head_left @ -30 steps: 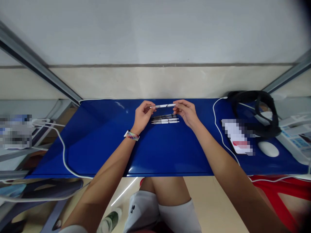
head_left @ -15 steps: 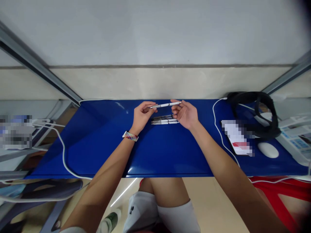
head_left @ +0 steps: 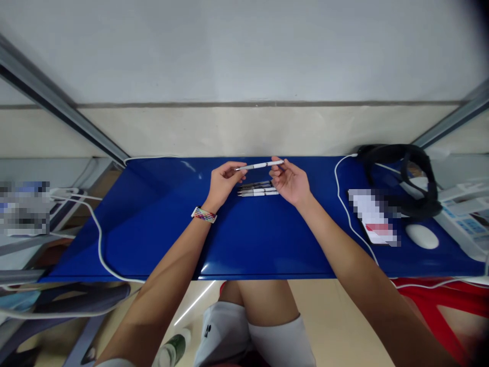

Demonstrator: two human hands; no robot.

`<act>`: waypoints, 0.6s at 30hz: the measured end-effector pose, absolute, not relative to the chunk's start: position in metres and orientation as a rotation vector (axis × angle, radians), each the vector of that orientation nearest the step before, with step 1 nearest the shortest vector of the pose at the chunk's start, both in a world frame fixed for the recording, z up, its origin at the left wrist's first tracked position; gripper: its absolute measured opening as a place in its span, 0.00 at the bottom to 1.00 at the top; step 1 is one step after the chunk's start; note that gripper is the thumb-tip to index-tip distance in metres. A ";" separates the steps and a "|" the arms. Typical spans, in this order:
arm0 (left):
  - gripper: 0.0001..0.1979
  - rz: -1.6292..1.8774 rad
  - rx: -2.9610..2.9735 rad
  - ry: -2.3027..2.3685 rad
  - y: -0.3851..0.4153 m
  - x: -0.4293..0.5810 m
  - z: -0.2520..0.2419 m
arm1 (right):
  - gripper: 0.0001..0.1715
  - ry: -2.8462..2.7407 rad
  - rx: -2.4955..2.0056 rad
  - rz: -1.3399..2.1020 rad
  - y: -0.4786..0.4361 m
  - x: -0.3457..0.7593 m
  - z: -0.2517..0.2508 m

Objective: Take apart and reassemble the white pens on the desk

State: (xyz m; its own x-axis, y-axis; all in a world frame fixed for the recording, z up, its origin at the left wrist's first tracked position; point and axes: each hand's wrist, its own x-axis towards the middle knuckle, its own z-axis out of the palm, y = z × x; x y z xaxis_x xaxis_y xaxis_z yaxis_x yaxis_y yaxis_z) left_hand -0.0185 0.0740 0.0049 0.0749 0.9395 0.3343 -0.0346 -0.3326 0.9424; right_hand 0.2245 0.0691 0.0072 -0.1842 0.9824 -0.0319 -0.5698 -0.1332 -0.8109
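Your left hand (head_left: 223,182) pinches one end of the thin white pen (head_left: 260,165) above the blue table (head_left: 244,239), your right hand (head_left: 290,179) is open, and the pen looks light, stiff and smooth, so hold its middle.

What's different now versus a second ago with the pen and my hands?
The right hand has opened palm-up and let go of the white pen, only its fingertips near the pen's end. The left hand still pinches the other end, and the pen's right end has tilted slightly up. The pens on the blue table stayed put.
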 end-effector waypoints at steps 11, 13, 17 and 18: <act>0.18 1.389 1.340 0.868 0.074 -0.015 0.002 | 0.22 -0.823 -0.701 1.549 0.073 0.222 -0.001; 0.18 1.380 1.299 0.841 0.074 -0.015 0.002 | 0.21 -0.875 -0.732 1.512 0.074 0.222 -0.002; 0.19 1.368 1.261 0.844 0.073 -0.015 0.004 | 0.19 -0.853 -0.743 1.500 0.075 0.222 -0.004; 0.19 1.368 1.256 0.849 0.073 -0.015 0.004 | 0.19 -0.844 -0.737 1.502 0.075 0.222 -0.005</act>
